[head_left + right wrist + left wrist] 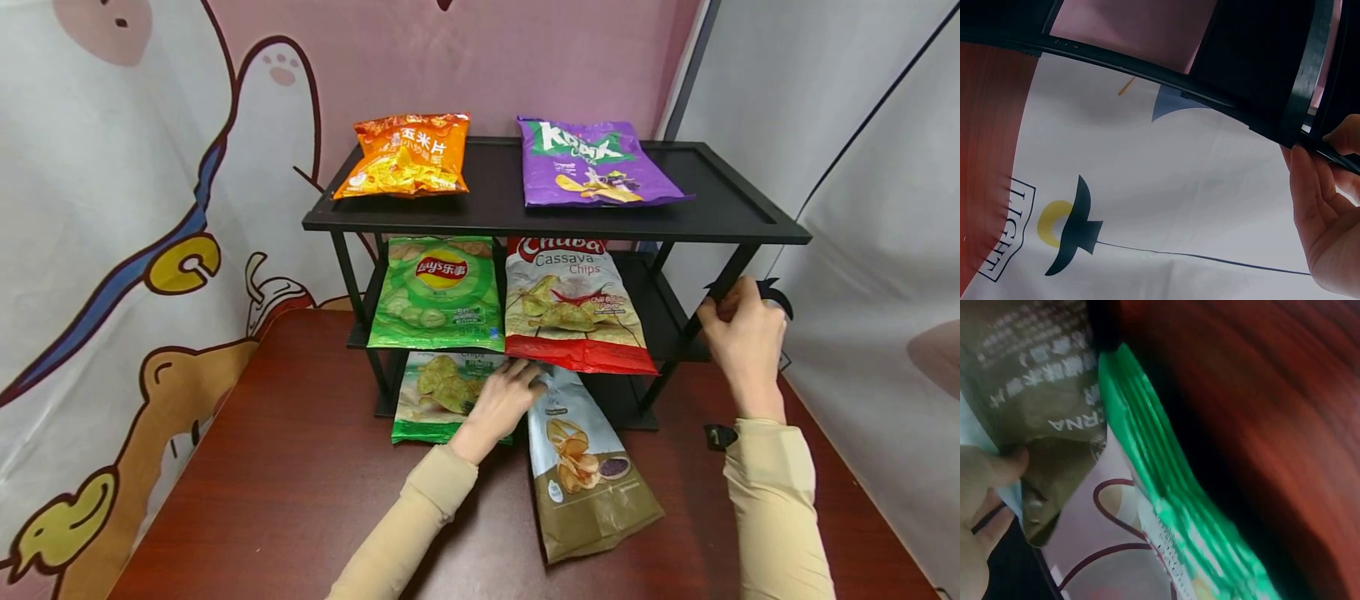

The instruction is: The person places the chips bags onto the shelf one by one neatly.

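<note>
Near the bottom tier, my left hand [504,398] pinches the upper left edge of a light-blue and brown chip bag [577,483], which slants from the shelf onto the table. In the left wrist view, my left thumb and fingers [997,469] hold the edge beside the bag's brown back [1047,394]. A green and white chip bag [442,387] lies on the bottom tier, just left of that hand. My right hand [746,342] grips the right front post of the black shelf [540,218]; the right wrist view shows its fingers around the black frame [1147,75].
On the top tier sit an orange chip bag [408,158] and a purple one [592,162]. The middle tier holds a green Lay's bag [438,292] and a Cassava chip bag [573,304]. A reddish-brown table [300,483] supports the shelf; printed cloth [90,167] hangs around it.
</note>
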The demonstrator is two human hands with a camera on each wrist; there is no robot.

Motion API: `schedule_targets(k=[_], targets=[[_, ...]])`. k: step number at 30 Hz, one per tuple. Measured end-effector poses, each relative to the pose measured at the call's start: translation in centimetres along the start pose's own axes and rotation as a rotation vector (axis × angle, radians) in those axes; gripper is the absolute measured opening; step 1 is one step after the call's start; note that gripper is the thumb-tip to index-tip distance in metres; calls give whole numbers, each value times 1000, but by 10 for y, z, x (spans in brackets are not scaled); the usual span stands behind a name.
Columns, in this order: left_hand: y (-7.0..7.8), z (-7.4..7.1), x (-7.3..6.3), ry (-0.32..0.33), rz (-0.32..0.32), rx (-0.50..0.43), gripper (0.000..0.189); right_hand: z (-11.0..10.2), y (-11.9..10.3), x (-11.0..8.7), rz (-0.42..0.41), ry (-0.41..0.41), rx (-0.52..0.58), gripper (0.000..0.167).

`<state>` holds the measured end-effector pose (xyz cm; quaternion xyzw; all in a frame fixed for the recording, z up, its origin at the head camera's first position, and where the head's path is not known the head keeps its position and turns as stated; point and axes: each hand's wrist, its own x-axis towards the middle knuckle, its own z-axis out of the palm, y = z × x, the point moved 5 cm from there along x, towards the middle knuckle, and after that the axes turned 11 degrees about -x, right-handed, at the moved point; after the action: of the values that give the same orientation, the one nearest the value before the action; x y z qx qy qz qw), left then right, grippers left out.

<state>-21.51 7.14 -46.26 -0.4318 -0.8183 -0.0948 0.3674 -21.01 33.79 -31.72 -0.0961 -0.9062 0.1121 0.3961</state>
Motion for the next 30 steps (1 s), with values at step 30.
schedule_targets(k=[30], targets=[[108, -20, -57, -744, -160, -298, 84, 2, 1, 0, 14, -11, 6, 18]])
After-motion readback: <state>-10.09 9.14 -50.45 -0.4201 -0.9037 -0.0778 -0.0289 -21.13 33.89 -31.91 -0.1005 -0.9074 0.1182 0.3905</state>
